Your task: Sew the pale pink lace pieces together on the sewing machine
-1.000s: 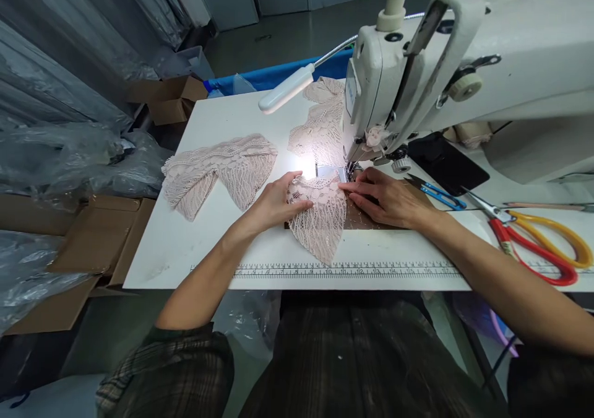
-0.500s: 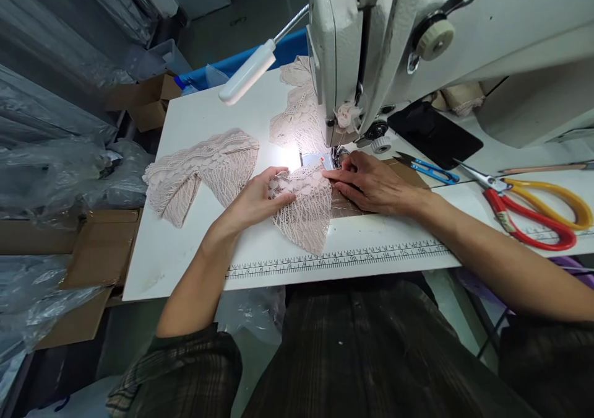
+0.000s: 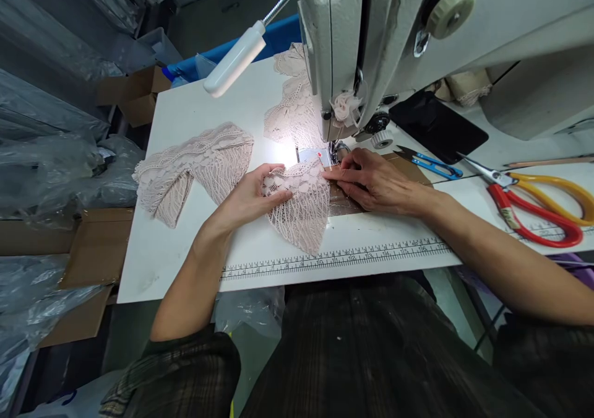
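Note:
A pale pink lace piece (image 3: 301, 210) lies in front of the sewing machine's presser foot (image 3: 338, 152), its pointed end towards the ruler strip. My left hand (image 3: 254, 195) grips its left edge, thumb on top and fingers partly hidden under the lace. At the right edge, my right hand (image 3: 371, 181) presses the lace with its index fingertip, the other fingers curled over a brown sheet (image 3: 346, 198). Another lace piece (image 3: 199, 164) lies folded on the table to the left. More lace (image 3: 294, 111) rests behind the lit needle plate (image 3: 312, 156).
The white machine head (image 3: 338, 46) stands over the table, with a lamp (image 3: 236, 59) at its left. To the right lie blue thread snips (image 3: 436, 165), red-and-yellow scissors (image 3: 538, 207) and a black flat object (image 3: 439, 126). Cardboard boxes (image 3: 99, 244) and plastic bags fill the left side.
The camera view has shifted slightly, so the machine looks a little nearer. Both hands keep nearly the same hold on the lace, which has hardly moved.

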A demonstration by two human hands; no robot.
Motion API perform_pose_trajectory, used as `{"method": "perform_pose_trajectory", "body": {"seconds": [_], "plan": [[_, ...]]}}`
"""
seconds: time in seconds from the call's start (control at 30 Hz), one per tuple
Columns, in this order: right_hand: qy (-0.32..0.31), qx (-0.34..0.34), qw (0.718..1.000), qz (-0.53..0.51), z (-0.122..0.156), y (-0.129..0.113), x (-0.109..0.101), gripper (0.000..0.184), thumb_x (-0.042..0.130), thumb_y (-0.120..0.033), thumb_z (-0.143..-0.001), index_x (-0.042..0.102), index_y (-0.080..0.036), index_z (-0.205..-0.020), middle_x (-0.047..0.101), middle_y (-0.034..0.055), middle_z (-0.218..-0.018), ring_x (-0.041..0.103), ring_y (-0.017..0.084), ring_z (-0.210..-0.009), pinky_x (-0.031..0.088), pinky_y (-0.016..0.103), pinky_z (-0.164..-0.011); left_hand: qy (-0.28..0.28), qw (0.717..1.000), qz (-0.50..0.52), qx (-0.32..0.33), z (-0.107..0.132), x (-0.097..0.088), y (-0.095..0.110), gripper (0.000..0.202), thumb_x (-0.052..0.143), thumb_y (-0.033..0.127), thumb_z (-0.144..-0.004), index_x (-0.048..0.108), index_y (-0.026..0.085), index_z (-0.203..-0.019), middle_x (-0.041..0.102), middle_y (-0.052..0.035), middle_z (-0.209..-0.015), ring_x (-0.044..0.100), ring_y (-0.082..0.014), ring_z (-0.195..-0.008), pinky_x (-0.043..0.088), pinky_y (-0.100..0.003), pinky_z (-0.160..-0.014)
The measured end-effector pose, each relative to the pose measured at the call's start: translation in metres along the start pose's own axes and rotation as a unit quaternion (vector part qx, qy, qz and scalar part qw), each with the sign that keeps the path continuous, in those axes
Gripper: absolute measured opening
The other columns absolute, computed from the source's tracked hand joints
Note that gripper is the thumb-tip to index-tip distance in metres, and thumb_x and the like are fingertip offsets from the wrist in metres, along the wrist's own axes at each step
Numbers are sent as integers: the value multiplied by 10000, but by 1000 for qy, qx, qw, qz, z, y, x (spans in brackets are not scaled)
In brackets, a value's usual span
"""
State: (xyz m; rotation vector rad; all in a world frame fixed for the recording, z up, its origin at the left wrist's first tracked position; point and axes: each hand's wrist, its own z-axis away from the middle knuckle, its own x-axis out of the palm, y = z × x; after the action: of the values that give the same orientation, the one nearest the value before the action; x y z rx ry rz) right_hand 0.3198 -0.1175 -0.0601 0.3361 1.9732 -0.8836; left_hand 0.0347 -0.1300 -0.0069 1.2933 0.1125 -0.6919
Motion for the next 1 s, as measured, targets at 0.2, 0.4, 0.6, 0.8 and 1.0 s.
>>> {"method": "perform_pose_trajectory", "body": {"seconds": [0.2,0.4,0.6,0.8,1.0], "plan": [[-26,-13,1000,-4,3,-5,-6,409,411,-358,-1050,750,-263,-1258,635,119,-1128,555,215,-1032,489,401,-915,11,1000,3,-16,0,1,3,583,804,317,-835,598,165,-1359,663,-24,-860,594,-133,-677,486,-268,-578],[-68,-38,995,63,10,-14,-10,391,434,-372,-1044,726,-358,-1303,600,105,-1194,509,249,-1031,430,454,-911,5,1000,15,3,0,1,2,537,799,320,-836,617,169,-1319,686,-36,-885,662,-184,-823,536,-305,-679],[-77,-41,993,75,10,-14,-10,392,438,-371,-1053,710,-356,-1336,594,125,-1225,517,263,-1053,431,450,-903,3,1000,20,7,-1,0,2,500,792,352,-843,620,169,-1275,723,-61,-1005,665,-165,-824,539,-276,-659],[-75,-36,995,58,11,-16,-11,369,465,-352,-1050,717,-358,-1319,608,109,-1227,549,257,-1083,451,461,-934,-5,999,34,6,1,-1,1,506,794,410,-856,627,170,-1269,707,-38,-939,613,-118,-687,477,-243,-573],[-76,-29,995,52,10,-15,-9,368,470,-395,-1048,714,-371,-1322,612,107,-1241,556,263,-1093,462,477,-941,64,998,-6,17,-5,3,-12,588,809,395,-835,607,166,-1337,720,-68,-1056,663,-154,-834,524,-283,-710]]}}
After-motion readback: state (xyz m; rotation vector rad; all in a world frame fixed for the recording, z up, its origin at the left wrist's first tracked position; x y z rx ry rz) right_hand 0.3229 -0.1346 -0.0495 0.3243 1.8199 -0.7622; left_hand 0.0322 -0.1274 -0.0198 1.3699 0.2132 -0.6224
